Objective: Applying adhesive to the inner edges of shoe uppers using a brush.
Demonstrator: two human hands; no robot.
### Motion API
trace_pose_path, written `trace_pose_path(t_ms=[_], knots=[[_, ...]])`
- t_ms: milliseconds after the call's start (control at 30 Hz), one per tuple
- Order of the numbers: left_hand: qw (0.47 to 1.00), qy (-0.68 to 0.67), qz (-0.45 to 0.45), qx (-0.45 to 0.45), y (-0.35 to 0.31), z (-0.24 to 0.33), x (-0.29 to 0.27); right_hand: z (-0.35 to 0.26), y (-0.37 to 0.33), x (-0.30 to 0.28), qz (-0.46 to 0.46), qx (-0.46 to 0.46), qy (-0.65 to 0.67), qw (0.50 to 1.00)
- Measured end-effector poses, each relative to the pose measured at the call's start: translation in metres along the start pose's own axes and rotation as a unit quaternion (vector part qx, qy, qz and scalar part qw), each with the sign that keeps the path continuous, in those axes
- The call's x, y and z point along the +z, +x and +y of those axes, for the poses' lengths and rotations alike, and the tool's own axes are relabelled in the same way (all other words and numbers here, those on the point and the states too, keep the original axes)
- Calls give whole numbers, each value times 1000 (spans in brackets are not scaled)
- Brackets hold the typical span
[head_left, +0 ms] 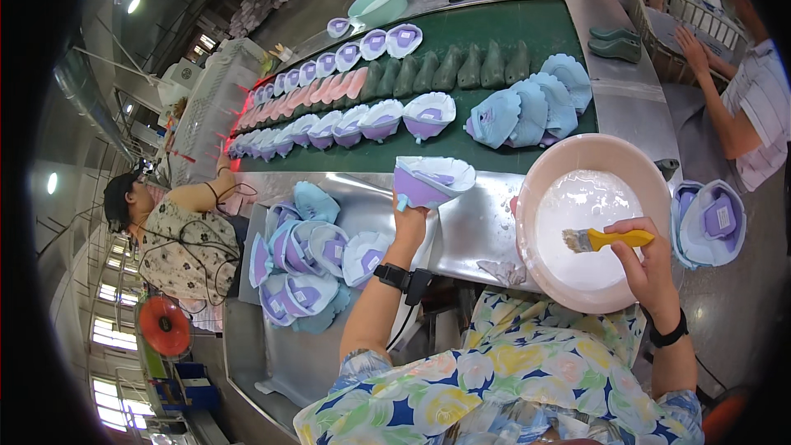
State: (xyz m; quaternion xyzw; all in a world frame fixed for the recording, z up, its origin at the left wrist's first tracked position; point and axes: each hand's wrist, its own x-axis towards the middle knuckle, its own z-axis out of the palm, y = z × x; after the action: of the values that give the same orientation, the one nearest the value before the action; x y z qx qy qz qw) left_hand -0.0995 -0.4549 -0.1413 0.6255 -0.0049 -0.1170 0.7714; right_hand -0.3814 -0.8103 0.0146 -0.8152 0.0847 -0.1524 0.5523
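My left hand (409, 222) grips a purple shoe upper (427, 188) with a pale blue scalloped edge from below, its opening facing up. It is raised over the near edge of the green belt. In my right hand (651, 268) is a paintbrush (620, 239) with a yellow handle. Its bristles point left above the white liquid (587, 194) in a large pale pink basin (537, 198). More shoe uppers (301, 251) lie heaped in a metal tray (284, 346) left of my left forearm.
On the green belt (527, 25) stand rows of purple uppers (428, 115), dark green foot-shaped forms (474, 67), pink ones (346, 86) and light blue uppers (503, 115). Stacked uppers (717, 218) sit right of the basin. People work at left (185, 222) and right (754, 91).
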Motion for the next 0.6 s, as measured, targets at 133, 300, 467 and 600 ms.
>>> trace_pose_path(t_ms=[133, 300, 467, 600], knots=[[962, 256, 27, 87, 33, -50, -20, 9, 1, -8, -17, 43, 27, 999], [883, 439, -91, 142, 52, -35, 16, 17, 3, -17, 11, 80, 33, 996], [718, 618, -13, 319, 68, 42, 23, 28, -6, -30, 46, 82, 27, 995], [786, 524, -172, 281, 104, 40, 102, 41, -8, -31, 57, 99, 40, 993]])
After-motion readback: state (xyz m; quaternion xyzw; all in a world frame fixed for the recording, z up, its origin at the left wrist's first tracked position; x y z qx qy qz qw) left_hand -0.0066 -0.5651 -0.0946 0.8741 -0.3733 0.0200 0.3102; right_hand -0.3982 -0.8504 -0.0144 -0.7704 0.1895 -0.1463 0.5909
